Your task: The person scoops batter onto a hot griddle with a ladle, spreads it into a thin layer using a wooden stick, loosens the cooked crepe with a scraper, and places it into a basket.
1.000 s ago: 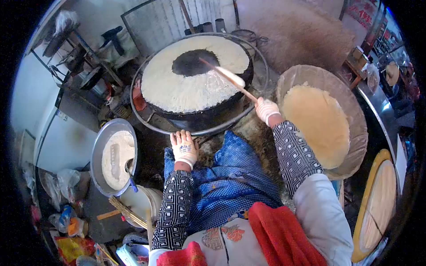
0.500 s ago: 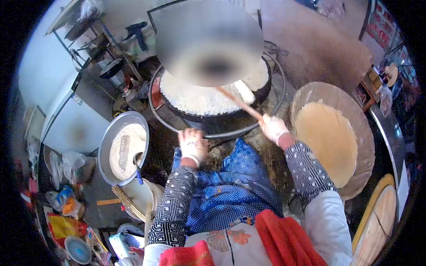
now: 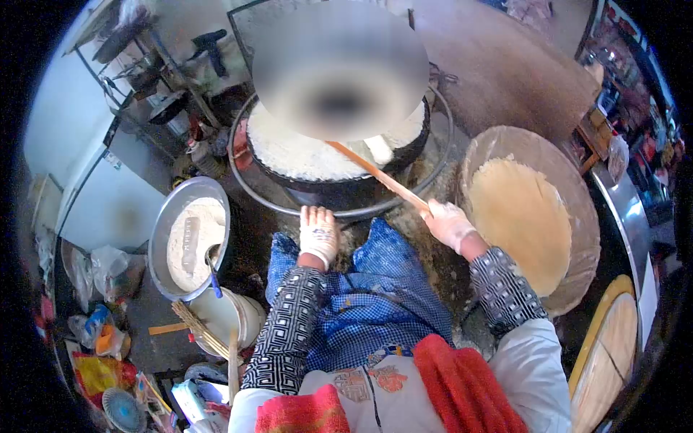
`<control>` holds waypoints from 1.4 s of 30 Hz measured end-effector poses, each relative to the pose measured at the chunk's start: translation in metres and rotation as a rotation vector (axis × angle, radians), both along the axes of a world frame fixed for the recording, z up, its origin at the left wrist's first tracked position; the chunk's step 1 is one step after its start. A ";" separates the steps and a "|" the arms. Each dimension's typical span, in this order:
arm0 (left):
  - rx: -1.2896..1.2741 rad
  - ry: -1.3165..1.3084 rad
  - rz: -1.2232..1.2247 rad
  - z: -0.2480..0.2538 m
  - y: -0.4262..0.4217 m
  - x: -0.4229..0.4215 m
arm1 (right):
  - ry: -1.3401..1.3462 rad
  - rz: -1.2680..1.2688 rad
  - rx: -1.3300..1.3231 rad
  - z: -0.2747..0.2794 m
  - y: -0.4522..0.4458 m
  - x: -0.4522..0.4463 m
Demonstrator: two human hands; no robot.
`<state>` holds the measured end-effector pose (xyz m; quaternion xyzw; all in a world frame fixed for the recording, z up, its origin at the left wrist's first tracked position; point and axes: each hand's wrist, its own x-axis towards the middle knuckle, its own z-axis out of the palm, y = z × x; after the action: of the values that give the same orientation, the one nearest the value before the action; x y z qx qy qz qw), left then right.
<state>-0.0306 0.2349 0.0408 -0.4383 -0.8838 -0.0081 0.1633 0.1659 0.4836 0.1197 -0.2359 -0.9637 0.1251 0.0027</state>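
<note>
Right now, a broad sheet of pale batter (image 3: 303,153) with a rough, grainy surface coats the round griddle (image 3: 285,175), whose thick edge is black. A smooth metal ring (image 3: 271,206) circles it. Your slim wooden stick (image 3: 379,175) slants over the near rim, beside a white, rounded piece (image 3: 377,149) on the batter; a blurred oval hides the far part. To your right, a thin, tan round sheet (image 3: 520,224) lies in a wide container lined with wrinkled, translucent film (image 3: 586,242). To your left, a metal basin (image 3: 157,252) holds thick, pale mix and a ladle (image 3: 213,261). Blue checked cloth (image 3: 382,303) drapes your lap.

Compared with the earliest frame, the white piece sits closer to the griddle's near edge, and your right hand (image 3: 449,224) has drawn back from the ring towards you.

That hand, in a pale glove, closes its fingers around the stick's near end, forearm angled inward. Your left hand (image 3: 318,234), gloved too, lies back-up, fingers extended close together, tips at the ring's near side.
</note>
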 end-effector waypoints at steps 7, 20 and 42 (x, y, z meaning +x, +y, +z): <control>-0.002 -0.193 -0.238 0.027 -0.004 0.006 | -0.063 -0.062 -0.297 -0.017 0.014 0.111; -0.260 0.111 -0.077 0.011 -0.047 -0.046 | 0.090 0.015 0.006 -0.044 0.026 -0.053; 0.063 -0.146 0.256 0.000 -0.094 -0.117 | 0.030 -0.077 0.102 -0.034 0.033 -0.078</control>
<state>-0.1477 0.1409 0.0412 -0.3151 -0.9413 -0.0471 0.1119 0.0881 0.5167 0.0857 -0.2704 -0.9589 0.0791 0.0341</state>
